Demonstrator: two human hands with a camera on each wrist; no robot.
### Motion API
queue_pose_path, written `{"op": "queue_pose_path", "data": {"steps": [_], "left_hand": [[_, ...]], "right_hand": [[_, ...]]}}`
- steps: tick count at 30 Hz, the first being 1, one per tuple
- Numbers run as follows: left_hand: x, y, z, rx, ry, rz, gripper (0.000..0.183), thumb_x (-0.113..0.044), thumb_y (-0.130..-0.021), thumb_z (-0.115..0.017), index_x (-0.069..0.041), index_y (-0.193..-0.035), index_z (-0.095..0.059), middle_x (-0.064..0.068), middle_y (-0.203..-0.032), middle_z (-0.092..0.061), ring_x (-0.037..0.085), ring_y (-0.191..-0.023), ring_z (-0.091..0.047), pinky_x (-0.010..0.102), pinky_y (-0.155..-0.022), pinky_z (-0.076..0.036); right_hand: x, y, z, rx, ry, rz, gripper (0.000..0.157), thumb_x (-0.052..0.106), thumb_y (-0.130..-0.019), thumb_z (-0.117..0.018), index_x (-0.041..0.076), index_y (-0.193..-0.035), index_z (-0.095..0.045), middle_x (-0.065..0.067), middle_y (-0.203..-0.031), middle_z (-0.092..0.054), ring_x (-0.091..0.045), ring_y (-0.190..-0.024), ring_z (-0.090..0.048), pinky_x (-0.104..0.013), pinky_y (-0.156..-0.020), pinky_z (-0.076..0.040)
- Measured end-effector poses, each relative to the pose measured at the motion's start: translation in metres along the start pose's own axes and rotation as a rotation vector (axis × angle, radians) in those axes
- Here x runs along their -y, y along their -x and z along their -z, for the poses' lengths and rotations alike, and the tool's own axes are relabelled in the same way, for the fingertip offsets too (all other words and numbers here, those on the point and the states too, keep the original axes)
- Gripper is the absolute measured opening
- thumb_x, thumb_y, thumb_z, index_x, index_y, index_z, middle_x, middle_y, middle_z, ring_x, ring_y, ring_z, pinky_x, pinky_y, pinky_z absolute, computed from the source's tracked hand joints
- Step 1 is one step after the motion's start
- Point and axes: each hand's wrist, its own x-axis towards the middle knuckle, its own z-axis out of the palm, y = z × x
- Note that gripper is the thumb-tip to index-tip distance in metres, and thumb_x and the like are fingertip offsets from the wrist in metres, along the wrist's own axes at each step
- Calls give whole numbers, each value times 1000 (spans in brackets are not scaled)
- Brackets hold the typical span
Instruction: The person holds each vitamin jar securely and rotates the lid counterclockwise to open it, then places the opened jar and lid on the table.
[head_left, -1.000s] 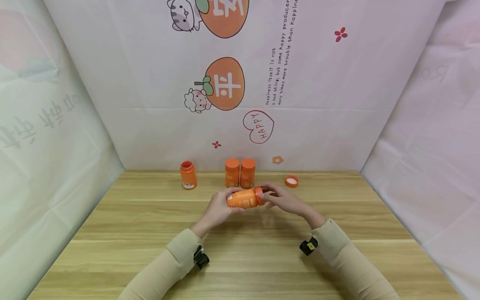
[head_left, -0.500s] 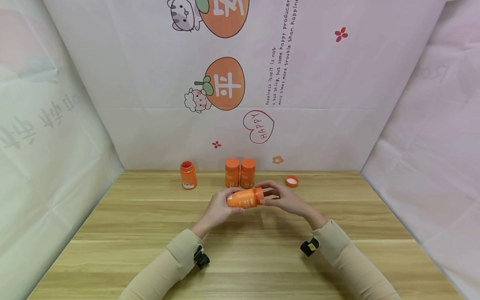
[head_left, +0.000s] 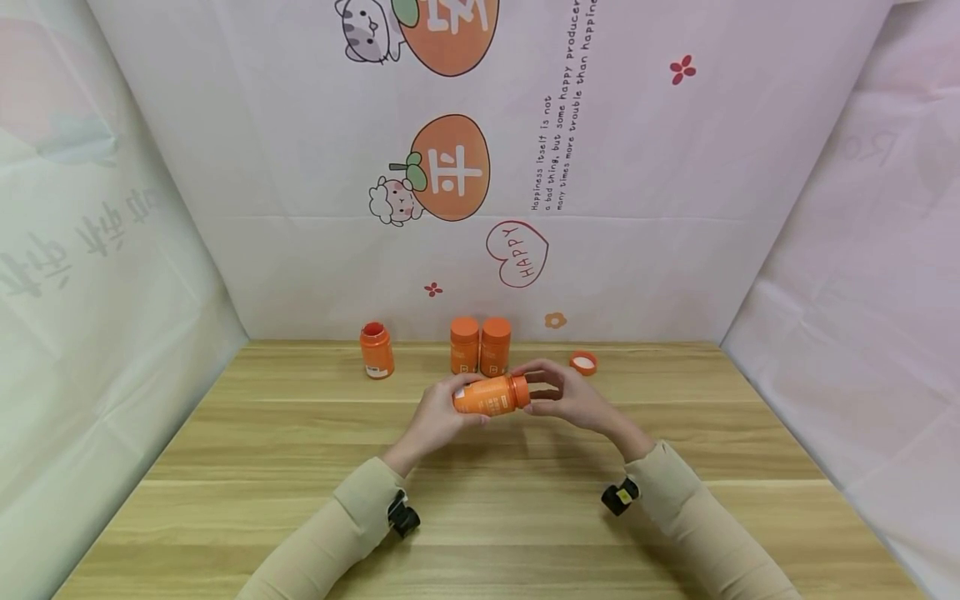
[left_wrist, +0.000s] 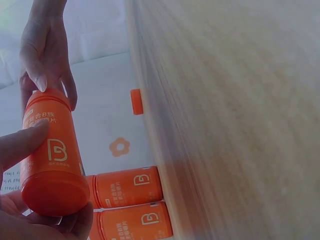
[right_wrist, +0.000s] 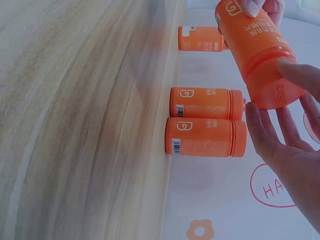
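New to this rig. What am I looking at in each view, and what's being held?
There's no robot here, just a person's two bare hands. The wide picture comes from a camera worn on the head, looking forward and down. The other two come from small cameras, one on each wrist; their pictures look turned sideways, so the table seems to stand on edge.

The left hand grips an orange bottle, tilted over. The right hand has its thumb and fingers on that bottle's cap.

Along the back of the table, left to right in the head view: an open bottle, two capped bottles standing side by side, and a loose cap showing its white inside.
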Motion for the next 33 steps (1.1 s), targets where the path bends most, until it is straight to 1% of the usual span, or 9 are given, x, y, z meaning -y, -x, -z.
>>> {"op": "queue_pose_path", "data": {"steps": [2,4,9,11,18,21,26,28,33], "left_hand": [[0,0,0,0,0,1,55,-11,-69,-84,-14,-119,-62,8,-112,-63,22,-92,-57,37,-79,-47],[0,0,0,0,-1,3,55,-12,-69,-84,-14,-119,-62,8,-112,-63,21,-92,-57,37,-79,-47],[1,1,0,-1,-1,1,54,-10,-69,-84,-14,-119,-62,8,-112,-63,22,-93,-57,38,-80,-47],[1,0,-1,-1,-4,-6,54,-11,-69,-84,-14,-118,-63,8,-112,-63,21,-93,-57,38,-80,-47],[2,-1,-1,-6,-22,-12,54,-11,-67,-84,-16,-117,-64,7,-110,-63,20,-92,-56,35,-78,-46],[3,-1,-2,-2,-25,-16,54,-11,-67,-84,-15,-117,-64,7,-110,-63,20,-91,-56,35,-78,-46],[4,-1,-3,1,-26,-31,54,-13,-67,-85,-13,-117,-64,8,-109,-64,20,-89,-56,35,-76,-47],[3,-1,-3,1,-25,-33,54,-13,-67,-85,-13,-117,-63,8,-110,-64,20,-90,-57,35,-77,-47],[2,-1,-4,3,-18,-27,54,-10,-68,-84,-14,-117,-63,8,-111,-63,21,-91,-57,37,-78,-47]], "right_hand": [[0,0,0,-1,-3,-3,48,1,-81,-71,9,-126,-53,-12,-131,-54,-39,-123,-48,-38,-95,-49],[0,0,0,-5,-1,0,48,0,-81,-71,8,-125,-54,-11,-131,-54,-37,-123,-49,-38,-96,-48],[-1,-1,0,-13,10,27,47,-3,-80,-71,6,-124,-55,-13,-129,-55,-34,-121,-50,-51,-97,-44],[0,-1,0,-17,10,27,46,-2,-81,-70,5,-124,-55,-14,-128,-55,-35,-121,-50,-53,-96,-44],[8,-3,-1,-59,71,-77,35,16,-91,-64,10,-125,-57,-10,-128,-57,-33,-121,-51,-38,-87,-52],[19,-3,-3,-62,107,-113,32,17,-93,-60,11,-124,-57,-12,-128,-57,-34,-121,-52,-39,-88,-50],[18,-6,-3,-58,129,-160,30,28,-96,-56,15,-123,-58,-8,-124,-60,-29,-110,-58,-36,-84,-52],[10,-8,-2,-65,133,-179,32,35,-96,-55,19,-123,-58,-4,-121,-61,-23,-105,-60,-34,-81,-54],[10,-10,-2,-63,156,-207,36,39,-96,-52,17,-124,-58,-6,-121,-61,-20,-101,-62,-33,-78,-55]]}}
